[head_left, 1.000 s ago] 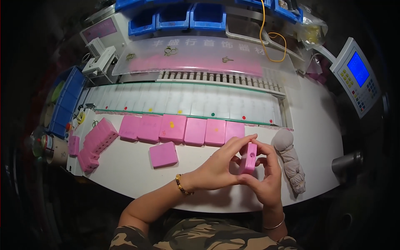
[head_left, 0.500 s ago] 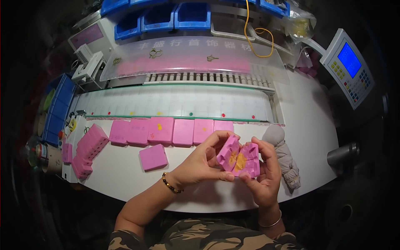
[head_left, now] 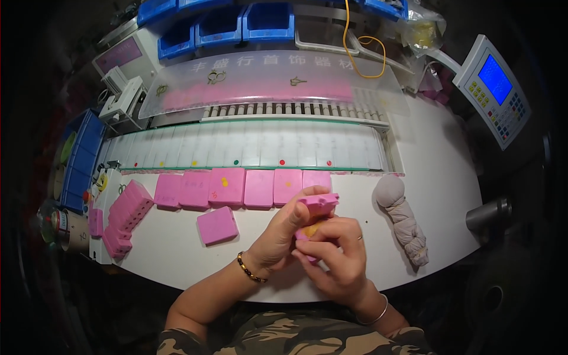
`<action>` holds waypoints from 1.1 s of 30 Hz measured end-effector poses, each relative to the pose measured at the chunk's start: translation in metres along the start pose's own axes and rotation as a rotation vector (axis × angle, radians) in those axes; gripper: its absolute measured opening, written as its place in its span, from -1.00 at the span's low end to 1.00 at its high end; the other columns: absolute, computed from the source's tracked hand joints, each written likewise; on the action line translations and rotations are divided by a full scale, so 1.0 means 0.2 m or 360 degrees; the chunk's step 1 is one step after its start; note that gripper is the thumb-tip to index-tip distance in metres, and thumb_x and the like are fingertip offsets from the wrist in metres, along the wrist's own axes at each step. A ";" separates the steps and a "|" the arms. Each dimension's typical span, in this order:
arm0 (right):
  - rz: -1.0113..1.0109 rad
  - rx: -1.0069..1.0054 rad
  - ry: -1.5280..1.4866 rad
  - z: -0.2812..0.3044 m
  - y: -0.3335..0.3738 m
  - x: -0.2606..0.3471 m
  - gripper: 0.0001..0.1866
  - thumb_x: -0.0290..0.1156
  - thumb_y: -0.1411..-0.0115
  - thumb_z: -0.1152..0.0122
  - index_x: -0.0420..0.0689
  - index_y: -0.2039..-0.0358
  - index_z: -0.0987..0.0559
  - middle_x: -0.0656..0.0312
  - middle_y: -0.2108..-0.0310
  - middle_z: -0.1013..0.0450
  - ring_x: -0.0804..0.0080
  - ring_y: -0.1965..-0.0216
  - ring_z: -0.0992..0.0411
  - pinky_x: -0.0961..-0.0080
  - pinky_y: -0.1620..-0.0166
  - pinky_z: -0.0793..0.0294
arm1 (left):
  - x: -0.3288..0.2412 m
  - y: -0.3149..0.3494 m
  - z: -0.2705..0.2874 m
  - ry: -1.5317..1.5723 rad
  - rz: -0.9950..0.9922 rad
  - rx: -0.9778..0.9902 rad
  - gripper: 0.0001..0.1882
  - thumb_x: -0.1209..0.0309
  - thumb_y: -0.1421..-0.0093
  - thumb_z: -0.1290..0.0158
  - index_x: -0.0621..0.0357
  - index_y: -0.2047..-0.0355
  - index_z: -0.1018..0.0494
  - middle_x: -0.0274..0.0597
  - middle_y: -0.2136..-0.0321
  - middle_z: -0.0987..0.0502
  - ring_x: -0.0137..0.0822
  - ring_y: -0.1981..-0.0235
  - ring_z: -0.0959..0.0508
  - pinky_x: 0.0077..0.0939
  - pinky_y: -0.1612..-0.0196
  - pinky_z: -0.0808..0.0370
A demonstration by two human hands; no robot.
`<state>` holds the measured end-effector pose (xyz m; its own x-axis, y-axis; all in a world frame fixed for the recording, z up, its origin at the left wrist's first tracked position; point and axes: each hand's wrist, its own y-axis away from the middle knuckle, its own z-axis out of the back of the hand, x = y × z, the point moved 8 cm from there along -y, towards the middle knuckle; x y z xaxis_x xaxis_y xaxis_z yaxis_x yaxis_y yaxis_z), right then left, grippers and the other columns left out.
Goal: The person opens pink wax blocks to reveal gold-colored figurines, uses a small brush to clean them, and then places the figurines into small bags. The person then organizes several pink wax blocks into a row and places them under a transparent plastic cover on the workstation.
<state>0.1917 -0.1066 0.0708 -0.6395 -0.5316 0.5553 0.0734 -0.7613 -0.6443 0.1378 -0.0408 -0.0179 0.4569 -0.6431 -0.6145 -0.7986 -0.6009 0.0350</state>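
A pink rubber mould with yellow material inside its folded-open halves is held above the front of the table. My left hand grips it from the left, thumb and fingers around the upper half. From the right, my right hand closes its thumb and bent fingers on the lower half, beside the yellow material. Those fingers hide much of the lower half, and I cannot tell whether they also pinch the yellow material. A single pink block lies on the table left of my left wrist.
Behind my hands stands a row of pink blocks, with another stack at the left. Beyond runs a white segmented conveyor. A wrapped cloth bundle lies right. A control panel and blue bins stand around.
My right hand has moved left and inward from the mould's right side to its lower half. The mould has turned and is more closed. The dotted conveyor segments have shifted left.
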 end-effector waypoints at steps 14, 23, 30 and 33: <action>0.0149 0.0127 0.0166 -0.14 0.07 0.08 -0.62 -0.64 0.11 -0.28 -0.27 0.18 -0.61 0.20 0.27 -0.38 0.29 0.20 -0.40 0.44 0.20 -0.48 | 0.01 -0.01 0.12 0.0552 0.0202 -0.0507 -0.36 -0.19 -0.23 0.25 0.23 0.31 -0.38 -0.11 0.51 -0.46 -0.18 0.49 -0.50 -0.39 0.39 -0.49; 0.0103 0.0071 0.0038 -0.11 0.11 0.06 -0.58 -0.71 0.15 -0.25 -0.23 0.18 -0.63 0.19 0.22 -0.43 0.29 0.17 -0.42 0.45 0.16 -0.51 | 0.04 -0.01 0.14 0.0536 0.0231 -0.0458 -0.35 -0.17 -0.22 0.28 0.26 0.32 -0.39 -0.03 0.51 -0.43 -0.07 0.52 -0.46 -0.29 0.40 -0.48; 0.0155 0.0023 0.0151 -0.07 0.15 0.07 -0.59 -0.64 0.23 -0.26 -0.16 0.26 -0.66 0.26 0.24 -0.48 0.31 0.17 -0.42 0.48 0.18 -0.48 | 0.04 0.00 0.14 0.0572 0.0267 -0.0440 -0.34 -0.18 -0.24 0.31 0.26 0.30 -0.39 -0.01 0.52 -0.43 -0.03 0.53 -0.50 -0.28 0.44 -0.49; 0.0166 -0.0006 0.0206 -0.05 0.17 0.07 -0.59 -0.59 0.27 -0.27 -0.11 0.28 -0.67 0.29 0.25 -0.47 0.34 0.21 -0.39 0.50 0.19 -0.45 | 0.03 0.00 0.11 0.0498 0.0244 -0.0393 -0.33 -0.19 -0.24 0.33 0.25 0.30 -0.40 -0.01 0.52 -0.43 -0.02 0.53 -0.52 -0.28 0.46 -0.49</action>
<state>0.1775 -0.1352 0.0511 -0.7220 -0.5552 0.4129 0.1418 -0.7029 -0.6970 0.1314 -0.0345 -0.0399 0.4676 -0.8240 -0.3199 -0.7659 -0.5584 0.3187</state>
